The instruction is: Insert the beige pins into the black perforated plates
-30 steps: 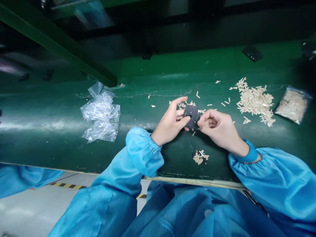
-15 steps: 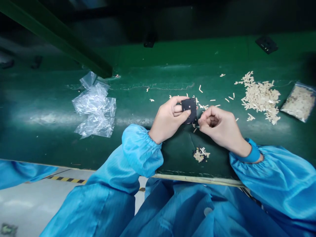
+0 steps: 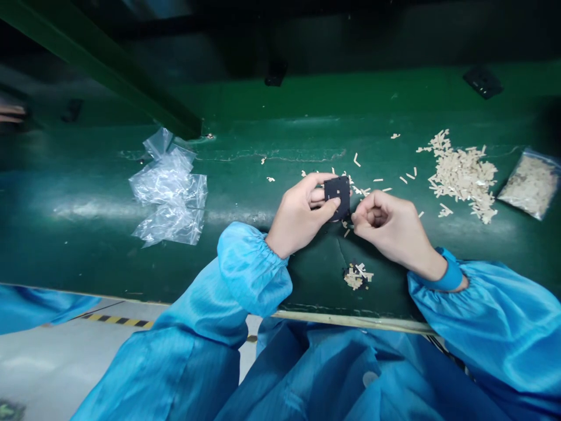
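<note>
A flat black rectangular plate (image 3: 338, 193) with small holes is gripped by my left hand (image 3: 300, 213), thumb on its face and fingers behind it. Just right of the plate, my right hand (image 3: 390, 225) is closed in a pinch, thumb against forefinger. Whatever is between those fingertips is too small to make out. Small pale strips (image 3: 362, 191) lie on the table behind the plate. Closer to me is a little heap of pale and dark bits (image 3: 357, 276).
A large pile of pale strips (image 3: 464, 175) lies right, beside a filled clear bag (image 3: 530, 182). Crumpled plastic bags (image 3: 170, 190) lie left. Dark parts (image 3: 482, 82) rest at the back of the green table (image 3: 100, 251). Another person's blue sleeve (image 3: 44, 307) shows at lower left.
Both hands hold nearly the same pose, and the view has shifted slightly. At the far left edge, part of another person's hand has come into sight.
</note>
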`<state>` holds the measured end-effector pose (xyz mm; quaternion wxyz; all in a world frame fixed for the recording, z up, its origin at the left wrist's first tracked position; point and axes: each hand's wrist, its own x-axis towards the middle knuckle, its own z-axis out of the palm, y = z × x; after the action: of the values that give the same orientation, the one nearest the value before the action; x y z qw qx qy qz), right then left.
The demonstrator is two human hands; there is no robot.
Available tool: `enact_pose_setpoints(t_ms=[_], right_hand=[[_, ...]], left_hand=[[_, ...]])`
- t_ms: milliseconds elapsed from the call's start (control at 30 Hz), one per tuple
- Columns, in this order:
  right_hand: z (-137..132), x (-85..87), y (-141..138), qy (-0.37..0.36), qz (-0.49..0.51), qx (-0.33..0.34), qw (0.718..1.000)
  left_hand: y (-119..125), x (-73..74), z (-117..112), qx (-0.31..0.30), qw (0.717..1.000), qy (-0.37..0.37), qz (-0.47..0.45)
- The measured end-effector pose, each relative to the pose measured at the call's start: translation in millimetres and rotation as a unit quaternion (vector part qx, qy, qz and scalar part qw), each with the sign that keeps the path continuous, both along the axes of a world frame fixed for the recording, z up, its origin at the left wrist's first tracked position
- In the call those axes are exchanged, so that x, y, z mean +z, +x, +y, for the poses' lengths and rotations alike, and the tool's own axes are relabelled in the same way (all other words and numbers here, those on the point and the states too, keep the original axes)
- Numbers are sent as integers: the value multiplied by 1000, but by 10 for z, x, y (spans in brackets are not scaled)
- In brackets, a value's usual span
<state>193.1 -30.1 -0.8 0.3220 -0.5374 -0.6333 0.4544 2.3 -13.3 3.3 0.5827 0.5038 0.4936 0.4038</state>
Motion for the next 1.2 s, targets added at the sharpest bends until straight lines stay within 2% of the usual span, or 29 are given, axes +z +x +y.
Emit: enact_pose_setpoints(t_ms=[633, 1033, 1200], right_hand=[[48, 36, 32, -70, 55, 7, 996], [83, 68, 61, -99, 90, 16, 991], [98, 112, 64, -128, 105, 25, 986]], left_hand=[[-8, 2, 18, -17, 1000, 21, -5], [-33, 39, 14, -29, 999, -14, -22], [-53, 62, 25, -41, 996, -52, -53]])
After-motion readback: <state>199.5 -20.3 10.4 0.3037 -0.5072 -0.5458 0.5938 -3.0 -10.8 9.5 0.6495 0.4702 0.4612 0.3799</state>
